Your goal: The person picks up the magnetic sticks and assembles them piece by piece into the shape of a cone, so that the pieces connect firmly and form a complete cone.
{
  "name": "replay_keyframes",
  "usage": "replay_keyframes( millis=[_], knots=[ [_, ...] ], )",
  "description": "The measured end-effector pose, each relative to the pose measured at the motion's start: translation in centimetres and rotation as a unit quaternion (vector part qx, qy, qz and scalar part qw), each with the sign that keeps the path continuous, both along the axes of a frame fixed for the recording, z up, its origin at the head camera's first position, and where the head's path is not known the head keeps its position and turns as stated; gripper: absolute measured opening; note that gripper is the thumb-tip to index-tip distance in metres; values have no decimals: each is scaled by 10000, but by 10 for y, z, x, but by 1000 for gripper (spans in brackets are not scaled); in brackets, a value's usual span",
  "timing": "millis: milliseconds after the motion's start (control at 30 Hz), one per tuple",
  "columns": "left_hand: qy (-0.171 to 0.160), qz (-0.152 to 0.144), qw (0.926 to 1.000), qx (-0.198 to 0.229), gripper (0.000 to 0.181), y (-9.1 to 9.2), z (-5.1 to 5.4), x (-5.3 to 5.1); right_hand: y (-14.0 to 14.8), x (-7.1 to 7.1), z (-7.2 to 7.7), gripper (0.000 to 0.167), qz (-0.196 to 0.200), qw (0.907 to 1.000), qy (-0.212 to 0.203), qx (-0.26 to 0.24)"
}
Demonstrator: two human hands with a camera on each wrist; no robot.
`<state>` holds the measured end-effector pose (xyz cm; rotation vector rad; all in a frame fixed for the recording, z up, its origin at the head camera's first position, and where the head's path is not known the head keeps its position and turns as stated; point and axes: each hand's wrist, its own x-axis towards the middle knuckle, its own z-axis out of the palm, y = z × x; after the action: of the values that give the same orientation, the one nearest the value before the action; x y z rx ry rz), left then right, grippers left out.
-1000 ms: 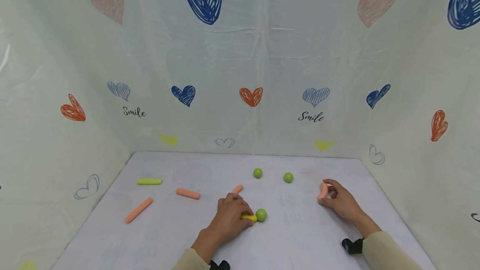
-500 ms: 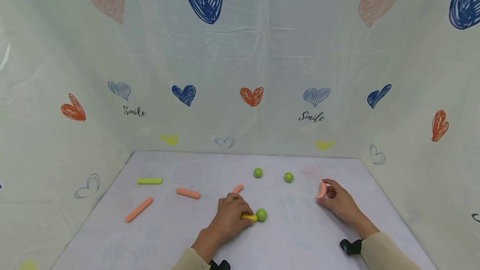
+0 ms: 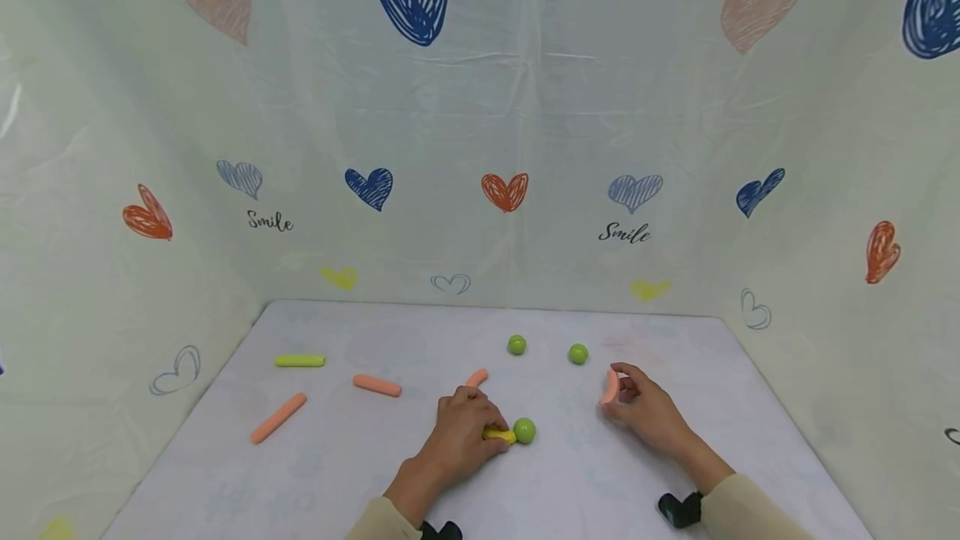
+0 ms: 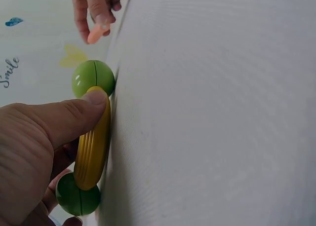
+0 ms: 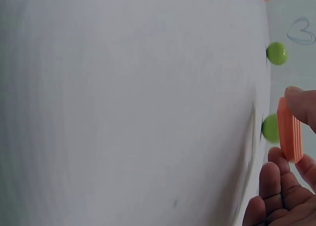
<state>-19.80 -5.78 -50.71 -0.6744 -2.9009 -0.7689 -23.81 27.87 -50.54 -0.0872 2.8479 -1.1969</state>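
My left hand (image 3: pixel 461 436) grips a yellow curved, ridged rod (image 4: pixel 93 147) low at the table. One green ball (image 3: pixel 525 430) touches its right end. In the left wrist view a second green ball (image 4: pixel 78 194) sits at the rod's other end, partly behind my fingers. Between thumb and fingers, my right hand (image 3: pixel 652 415) pinches a salmon-orange curved, ridged rod (image 5: pixel 290 130), held upright to the right of the green ball. Just beyond my left fingers lies another salmon-orange rod (image 3: pixel 477 377), partly hidden by them.
Two loose green balls, one at the back centre (image 3: pixel 517 345) and one farther right (image 3: pixel 577 354), stand on the white table (image 3: pixel 570 482). On the left lie two straight salmon rods (image 3: pixel 279 418) and a lime-green rod (image 3: pixel 300 362). A heart-print curtain (image 3: pixel 480 123) surrounds the table.
My right hand has moved left with the curved salmon rod, closer to the left hand. The left hand and the yellow rod have stayed in place.
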Motion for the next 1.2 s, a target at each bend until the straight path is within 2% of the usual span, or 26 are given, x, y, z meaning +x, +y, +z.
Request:
replay_keyframes(
  millis=[467, 633, 1200],
  knots=[
    [-38, 25, 10000, -23, 13, 7, -1, 0, -60, 15, 3, 76, 247, 9952, -243, -916],
    [-117, 55, 9999, -106, 13, 11, -1, 0, -74, 18, 2, 74, 292, 9939, -347, -1004],
    [21, -8, 9999, -158, 13, 16, 0, 2, -77, 19, -2, 69, 952, 9896, -286, -1042]
  ],
)
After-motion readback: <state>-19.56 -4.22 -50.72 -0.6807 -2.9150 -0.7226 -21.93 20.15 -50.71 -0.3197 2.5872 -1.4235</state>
